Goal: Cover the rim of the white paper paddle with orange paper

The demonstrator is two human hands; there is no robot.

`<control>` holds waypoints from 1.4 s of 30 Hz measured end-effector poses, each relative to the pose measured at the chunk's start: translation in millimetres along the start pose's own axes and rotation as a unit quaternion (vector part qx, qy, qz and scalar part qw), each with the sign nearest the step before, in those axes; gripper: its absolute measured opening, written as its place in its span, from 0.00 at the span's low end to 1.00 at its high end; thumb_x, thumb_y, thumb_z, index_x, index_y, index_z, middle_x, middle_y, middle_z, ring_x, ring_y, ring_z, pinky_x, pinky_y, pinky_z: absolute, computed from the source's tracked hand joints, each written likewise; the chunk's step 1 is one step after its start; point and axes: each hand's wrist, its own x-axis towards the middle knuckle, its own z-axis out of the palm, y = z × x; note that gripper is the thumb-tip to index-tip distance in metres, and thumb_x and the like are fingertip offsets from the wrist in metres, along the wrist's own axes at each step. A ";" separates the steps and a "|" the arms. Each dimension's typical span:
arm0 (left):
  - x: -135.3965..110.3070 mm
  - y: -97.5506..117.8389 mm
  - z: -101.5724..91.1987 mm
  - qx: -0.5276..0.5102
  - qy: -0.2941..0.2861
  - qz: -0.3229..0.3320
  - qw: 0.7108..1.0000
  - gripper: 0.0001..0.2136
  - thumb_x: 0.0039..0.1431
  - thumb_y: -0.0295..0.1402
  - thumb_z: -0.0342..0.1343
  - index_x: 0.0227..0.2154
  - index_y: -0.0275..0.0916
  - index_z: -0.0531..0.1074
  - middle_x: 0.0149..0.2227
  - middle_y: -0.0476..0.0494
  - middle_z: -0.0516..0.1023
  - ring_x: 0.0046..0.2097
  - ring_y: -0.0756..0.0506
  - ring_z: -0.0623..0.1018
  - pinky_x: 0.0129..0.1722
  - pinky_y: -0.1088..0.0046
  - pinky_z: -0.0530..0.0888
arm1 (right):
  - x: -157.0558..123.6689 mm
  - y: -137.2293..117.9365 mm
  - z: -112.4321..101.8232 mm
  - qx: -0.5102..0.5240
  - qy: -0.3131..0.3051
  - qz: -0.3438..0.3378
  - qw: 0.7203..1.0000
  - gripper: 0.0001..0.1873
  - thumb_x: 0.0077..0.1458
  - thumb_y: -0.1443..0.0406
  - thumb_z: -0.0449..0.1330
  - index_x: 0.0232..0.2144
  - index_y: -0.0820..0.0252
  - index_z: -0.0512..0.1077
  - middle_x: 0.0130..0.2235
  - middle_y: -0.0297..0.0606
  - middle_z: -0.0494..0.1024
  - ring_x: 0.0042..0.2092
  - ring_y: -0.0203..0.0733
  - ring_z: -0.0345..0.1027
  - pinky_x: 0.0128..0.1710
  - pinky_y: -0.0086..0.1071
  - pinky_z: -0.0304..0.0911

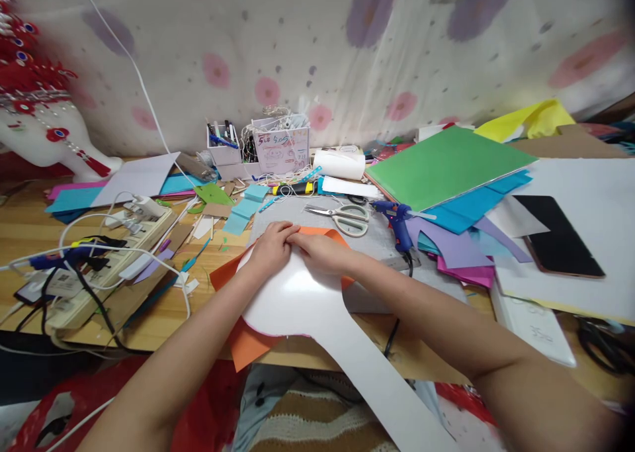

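Observation:
A white paddle-shaped board [292,296] with a round head and a long handle lies over a sheet of orange paper [253,346], whose corners stick out around it. My left hand [272,248] and my right hand [320,252] meet at the far edge of the round head. Their fingers are closed and pressed along that edge, thumbs side by side; the fingertips are partly hidden. The handle runs down to the lower right, past the table edge and over my lap. Just beyond my right hand lie scissors [347,219] with pale handles.
A blue glue gun [397,224] with a black cord lies at right. Farther right are green board [449,164], coloured paper and a black phone [563,235]. A power strip [114,267] with tangled cables occupies the left. Pen boxes [282,149] stand at the back.

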 end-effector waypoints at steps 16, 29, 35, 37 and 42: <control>2.3 5.2 -1.7 0.085 0.025 0.007 0.996 0.18 0.51 0.22 0.48 0.43 0.36 0.74 0.47 0.44 0.76 0.49 0.45 0.72 0.52 0.68 0.70 | 31.3 30.4 -30.2 -0.081 -0.014 0.126 0.989 0.15 0.54 0.67 0.52 0.42 0.58 0.75 0.44 0.38 0.77 0.46 0.42 0.69 0.43 0.30 0.60; 1.5 14.5 -6.5 0.087 0.016 -0.021 0.996 0.18 0.51 0.22 0.48 0.43 0.35 0.74 0.47 0.44 0.76 0.50 0.46 0.73 0.52 0.70 0.69 | 17.1 5.8 -14.4 -0.197 0.020 0.124 0.972 0.23 0.57 0.67 0.45 0.55 0.63 0.60 0.41 0.49 0.77 0.42 0.47 0.71 0.38 0.35 0.60; 1.8 15.4 -6.9 0.085 0.014 -0.026 0.996 0.18 0.50 0.21 0.48 0.43 0.36 0.74 0.46 0.44 0.76 0.50 0.46 0.73 0.53 0.69 0.69 | 8.5 6.4 -22.2 -0.149 -0.003 0.109 0.983 0.35 0.49 0.56 0.57 0.56 0.69 0.56 0.47 0.50 0.74 0.48 0.52 0.67 0.41 0.34 0.60; 1.5 15.5 -6.9 0.083 0.019 -0.024 0.996 0.18 0.50 0.21 0.48 0.43 0.36 0.74 0.46 0.45 0.76 0.50 0.46 0.73 0.52 0.69 0.69 | 6.7 4.5 -24.0 -0.150 -0.015 0.113 0.982 0.33 0.48 0.54 0.58 0.52 0.67 0.61 0.47 0.50 0.74 0.47 0.52 0.68 0.40 0.34 0.60; 1.0 15.0 -7.1 0.083 0.022 -0.022 0.996 0.18 0.50 0.22 0.48 0.43 0.36 0.74 0.45 0.45 0.77 0.49 0.46 0.73 0.51 0.70 0.70 | 4.3 -1.6 -23.7 -0.176 -0.013 0.109 0.978 0.26 0.50 0.53 0.56 0.45 0.66 0.65 0.43 0.50 0.75 0.43 0.51 0.70 0.38 0.33 0.60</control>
